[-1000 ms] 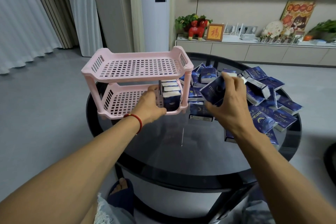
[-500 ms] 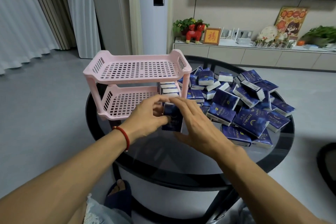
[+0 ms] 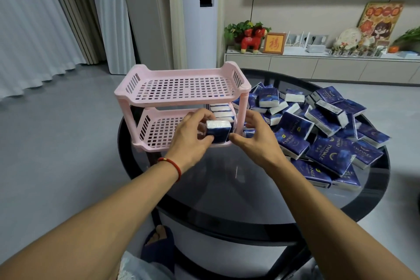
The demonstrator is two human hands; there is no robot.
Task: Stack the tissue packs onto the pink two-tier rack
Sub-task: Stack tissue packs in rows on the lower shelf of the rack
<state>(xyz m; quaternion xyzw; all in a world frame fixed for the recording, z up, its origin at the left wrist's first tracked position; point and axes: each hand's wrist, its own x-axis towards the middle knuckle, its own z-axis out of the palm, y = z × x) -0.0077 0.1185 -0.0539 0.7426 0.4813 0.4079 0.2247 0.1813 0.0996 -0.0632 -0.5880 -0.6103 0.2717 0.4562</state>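
Pink two-tier rack (image 3: 181, 88): stands at the left part of the round dark glass bench (image 3: 227, 188), long axis running left to right, top tier bare. Lower tier, right end: a row of tissue packs (image 3: 221, 111) standing on edge, white ends up. Left hand (image 3: 191, 141), red cord at the wrist: its grip is closed round one tissue pack (image 3: 218, 130), thumb under the near face, fingers over the far side. This pack sits upright at the front right of the lower tier, just before the row, white end facing up, blue face toward the camera, long axis left to right. Right hand (image 3: 254, 136): grip wide, fingers relaxed and spread, holding nothing, just beside the rack's front right post. Right half of bench: loose heap of blue packs (image 3: 329, 134), lying at mixed angles.
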